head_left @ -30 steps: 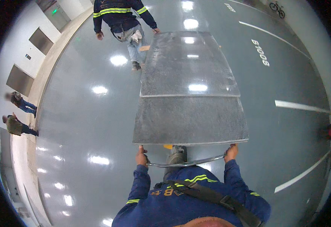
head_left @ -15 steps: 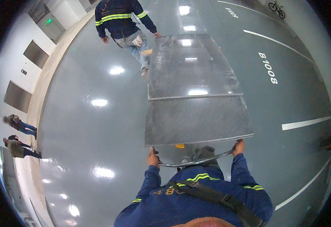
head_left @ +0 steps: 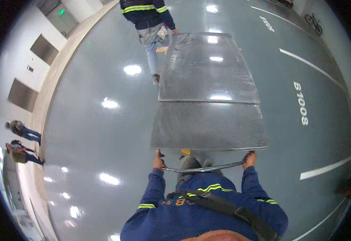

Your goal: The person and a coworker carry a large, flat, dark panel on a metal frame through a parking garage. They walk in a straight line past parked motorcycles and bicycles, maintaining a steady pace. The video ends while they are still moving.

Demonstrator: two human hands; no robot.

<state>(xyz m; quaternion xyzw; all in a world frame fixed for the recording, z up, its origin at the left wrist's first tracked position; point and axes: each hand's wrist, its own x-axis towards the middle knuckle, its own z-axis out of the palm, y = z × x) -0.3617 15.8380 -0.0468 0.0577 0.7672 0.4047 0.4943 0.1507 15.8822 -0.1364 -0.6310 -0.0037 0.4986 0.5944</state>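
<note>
Writing: large white painted characters (head_left: 300, 103) on the glossy grey floor (head_left: 91, 136), right of the load; a smaller set (head_left: 267, 24) farther off. Orange-yellow lettering (head_left: 179, 202) on the chest of the wearer's navy-blue jacket (head_left: 155, 219), beside a wide black strap (head_left: 223, 207).

Surroundings: co-worker in dark jacket and pale jeans (head_left: 151, 52) at the load's far left corner, one hand (head_left: 176, 31) at that corner. Black bicycle (head_left: 314, 24) near the right-hand wall. Bystanders (head_left: 23, 130) along the white left wall (head_left: 7, 108).

Load: two dark-grey flat slabs (head_left: 209, 125), directly ahead of the hands; overlapped or end to end, cannot tell. Light-brown wooden piece (head_left: 162, 49) protrudes left.

Hands: left hand (head_left: 158, 161) and right hand (head_left: 249, 159) each grip one end of a curved silver metal bar (head_left: 201, 169), just below the near slab edge. Contact with slab: cannot tell.
</note>
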